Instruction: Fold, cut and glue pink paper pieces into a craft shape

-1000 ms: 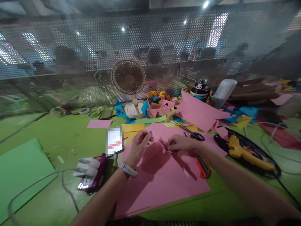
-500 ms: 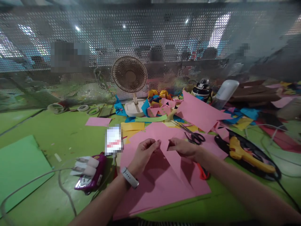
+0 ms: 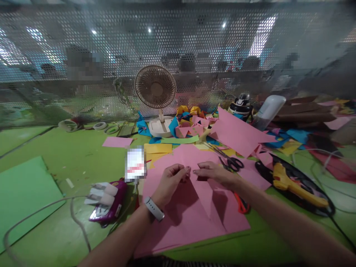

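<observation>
Over a large pink paper sheet [image 3: 172, 237], my left hand [image 3: 174, 180], with a white watch band on its wrist, pinches a smaller folded piece of pink paper [image 3: 204, 196]. That piece stands up from the sheet, and its narrow point faces my body. My right hand [image 3: 215, 173] is just to the right, at the upper edge of the folded paper. Its fingers are stretched and slightly apart, their tips close to those of my left hand. A red-handled tool [image 3: 242, 204] lies partly hidden beneath my right forearm. Dark-handled scissors [image 3: 233, 163] rest beyond my right wrist.
Left of the sheet are a lit phone [image 3: 135, 165], a purple power bank [image 3: 115, 204] with plugs, and cables. A yellow glue gun [image 3: 297, 187] lies on a black tray at right. A fan [image 3: 155, 89] and paper scraps stand behind, before a perforated screen.
My hands have shifted slightly, and the folded paper is turned so its point faces me. My right fingers have gone from a pinch to stretched out. The view has shifted a little.
</observation>
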Demonstrator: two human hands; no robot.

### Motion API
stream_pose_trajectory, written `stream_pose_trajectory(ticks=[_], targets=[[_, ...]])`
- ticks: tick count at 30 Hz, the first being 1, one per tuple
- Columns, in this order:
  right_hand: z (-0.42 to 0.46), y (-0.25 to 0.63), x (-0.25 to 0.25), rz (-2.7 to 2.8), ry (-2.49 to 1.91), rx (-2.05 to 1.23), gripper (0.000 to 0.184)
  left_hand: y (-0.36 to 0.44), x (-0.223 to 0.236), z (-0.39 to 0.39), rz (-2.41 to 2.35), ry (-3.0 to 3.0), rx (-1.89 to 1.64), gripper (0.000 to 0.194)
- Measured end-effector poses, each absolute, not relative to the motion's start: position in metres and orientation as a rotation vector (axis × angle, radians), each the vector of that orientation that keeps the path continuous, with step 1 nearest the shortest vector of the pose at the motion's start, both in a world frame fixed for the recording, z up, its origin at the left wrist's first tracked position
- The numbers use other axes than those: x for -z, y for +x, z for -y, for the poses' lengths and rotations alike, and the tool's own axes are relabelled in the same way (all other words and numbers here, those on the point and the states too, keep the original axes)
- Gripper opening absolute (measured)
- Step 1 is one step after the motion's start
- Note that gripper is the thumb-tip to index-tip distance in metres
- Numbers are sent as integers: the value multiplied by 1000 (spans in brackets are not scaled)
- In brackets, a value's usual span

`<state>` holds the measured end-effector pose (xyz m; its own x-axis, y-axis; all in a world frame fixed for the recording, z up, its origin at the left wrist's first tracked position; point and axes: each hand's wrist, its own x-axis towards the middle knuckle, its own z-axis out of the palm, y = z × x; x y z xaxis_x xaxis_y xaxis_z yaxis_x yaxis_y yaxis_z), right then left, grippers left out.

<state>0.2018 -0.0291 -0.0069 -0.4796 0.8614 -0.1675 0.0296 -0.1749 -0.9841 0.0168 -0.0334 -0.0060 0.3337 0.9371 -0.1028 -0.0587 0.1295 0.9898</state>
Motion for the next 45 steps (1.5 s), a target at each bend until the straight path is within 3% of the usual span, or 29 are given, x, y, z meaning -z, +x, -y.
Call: stream_pose_trajectory(ticks=[9,16,20,23,27,31,37,45], targets=[[26,194,17,1392,-1142,-1467,41,17,8,34,-934,1325,-952,28],[32,199,-7,1460,-938,-1264,26,13,2,35,-912,1546,-937,22],[42,203,-14,1629,-788,-809,10,7,-9,37,-941,1854,-1149,17],[49,206,-14,1709,-789,-387,25,5,-12,38,-1128,1863,-1347,22],[51,207,-9,1940,-635,5,34,10,-7,40,-894,1430,-915,47],[48,203,-2,2159,-566,223,39,13,2,39,-703,1023,-820,31],[48,200,5,2285,-560,267,33,9,10,32,-659,884,-933,24],[38,193,21,2160,-728,-102,16,12,15,32,-693,806,-991,25]])
